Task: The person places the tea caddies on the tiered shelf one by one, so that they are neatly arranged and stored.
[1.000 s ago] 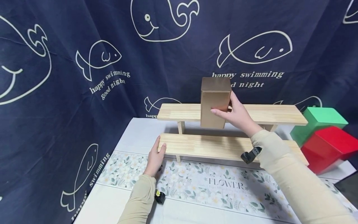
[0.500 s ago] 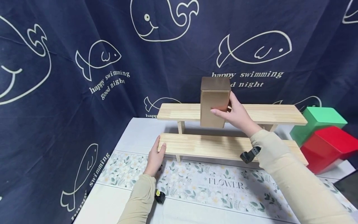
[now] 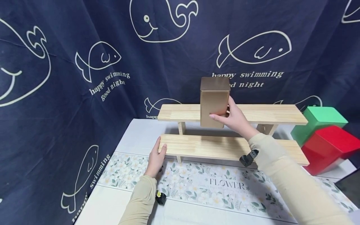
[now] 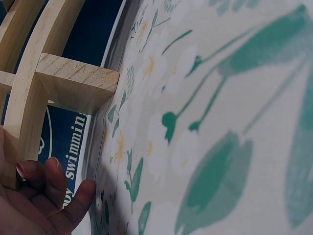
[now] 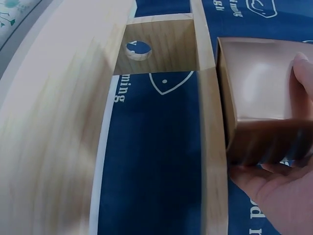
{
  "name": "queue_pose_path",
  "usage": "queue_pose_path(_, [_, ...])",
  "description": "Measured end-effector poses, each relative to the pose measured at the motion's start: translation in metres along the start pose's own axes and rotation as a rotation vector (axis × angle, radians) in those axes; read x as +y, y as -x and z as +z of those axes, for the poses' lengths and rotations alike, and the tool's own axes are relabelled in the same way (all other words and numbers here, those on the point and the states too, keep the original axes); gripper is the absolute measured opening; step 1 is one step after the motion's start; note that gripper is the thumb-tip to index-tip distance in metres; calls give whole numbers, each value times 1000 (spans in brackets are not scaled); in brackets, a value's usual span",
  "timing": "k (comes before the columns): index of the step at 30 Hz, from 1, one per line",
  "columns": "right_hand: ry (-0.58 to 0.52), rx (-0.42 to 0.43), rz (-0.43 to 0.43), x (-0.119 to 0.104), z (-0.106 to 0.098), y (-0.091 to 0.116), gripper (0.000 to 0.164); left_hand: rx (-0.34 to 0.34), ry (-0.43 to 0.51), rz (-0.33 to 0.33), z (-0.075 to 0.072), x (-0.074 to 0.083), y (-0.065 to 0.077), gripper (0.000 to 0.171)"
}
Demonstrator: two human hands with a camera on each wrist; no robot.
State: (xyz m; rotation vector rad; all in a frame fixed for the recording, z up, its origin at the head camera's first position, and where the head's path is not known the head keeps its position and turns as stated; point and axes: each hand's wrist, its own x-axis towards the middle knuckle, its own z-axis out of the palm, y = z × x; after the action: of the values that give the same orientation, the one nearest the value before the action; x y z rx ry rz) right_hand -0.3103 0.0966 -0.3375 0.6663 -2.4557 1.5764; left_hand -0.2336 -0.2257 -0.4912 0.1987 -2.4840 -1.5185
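My right hand point(image 3: 234, 118) holds an upright, plain bronze-brown box point(image 3: 214, 104), with the thumb across its front face and the fingers along its right side. The box overlaps the front edge of the upper board point(image 3: 270, 113) of a two-tier wooden rack; what its base rests on is hidden. The right wrist view has the box point(image 5: 264, 83) close beside the rack's edge. My left hand point(image 3: 155, 157) grips the left end of the lower board point(image 3: 202, 146), thumb at its front edge. Its fingers point(image 4: 55, 178) show curled beneath the wood in the left wrist view.
A red box point(image 3: 327, 148) and a green box point(image 3: 323, 117) stand right of the rack. Under it lies a white tabletop cloth point(image 3: 197, 209) with a floral band. Dark blue fabric point(image 3: 180, 65) with fish and whale drawings hangs behind and at the left.
My right hand sits slightly lower on the bronze-brown box than before, still holding it. The box has barely shifted. My left hand stays at the board's end.
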Motion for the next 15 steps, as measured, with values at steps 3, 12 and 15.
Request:
queue_pose_path(3, [8,1,3,5,2,0,92,-1,10,4,0,1,0,59])
queue_pose_path(12, [19,-22,-23,-2,4,3,93,-12,21,4,0,2,2,60])
queue_pose_path(15, [19,-31,-36,-16,4,8,91,-13,20,5,0,2,2,60])
